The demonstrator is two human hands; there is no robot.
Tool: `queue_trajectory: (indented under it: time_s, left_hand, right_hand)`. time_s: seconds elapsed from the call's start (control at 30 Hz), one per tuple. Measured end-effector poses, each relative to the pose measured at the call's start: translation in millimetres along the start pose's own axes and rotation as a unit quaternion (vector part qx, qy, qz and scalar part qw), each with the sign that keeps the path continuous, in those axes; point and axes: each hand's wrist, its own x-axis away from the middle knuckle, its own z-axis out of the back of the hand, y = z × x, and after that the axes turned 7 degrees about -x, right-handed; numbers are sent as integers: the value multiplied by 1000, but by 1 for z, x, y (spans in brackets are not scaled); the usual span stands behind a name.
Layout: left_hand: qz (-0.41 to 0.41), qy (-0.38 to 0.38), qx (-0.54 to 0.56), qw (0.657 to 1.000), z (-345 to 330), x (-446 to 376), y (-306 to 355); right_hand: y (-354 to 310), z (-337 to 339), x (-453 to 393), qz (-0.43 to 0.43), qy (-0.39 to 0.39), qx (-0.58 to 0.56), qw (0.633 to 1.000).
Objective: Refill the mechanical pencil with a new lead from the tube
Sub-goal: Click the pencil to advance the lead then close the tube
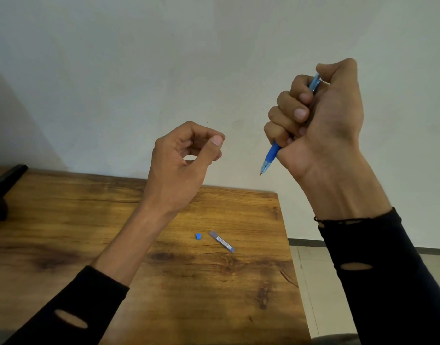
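No text, brand, number or sign is reading legibly anywhere in the view. The lead tube (221, 241), lying on the wooden table (89, 232), is carrying a pale label along its body, but the printing on it is showing only as faint blurred marks, too small to make out. The blue mechanical pencil (271, 158) is showing no marking that can be read.
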Motion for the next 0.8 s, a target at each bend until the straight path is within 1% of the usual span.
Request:
queue_trajectory:
  time_s: [0.8]
  left_hand:
    - [-10,4,-20,1000,-1,-1,-3]
  right_hand:
    - [1,2,-1,-1,-8,-16,1000]
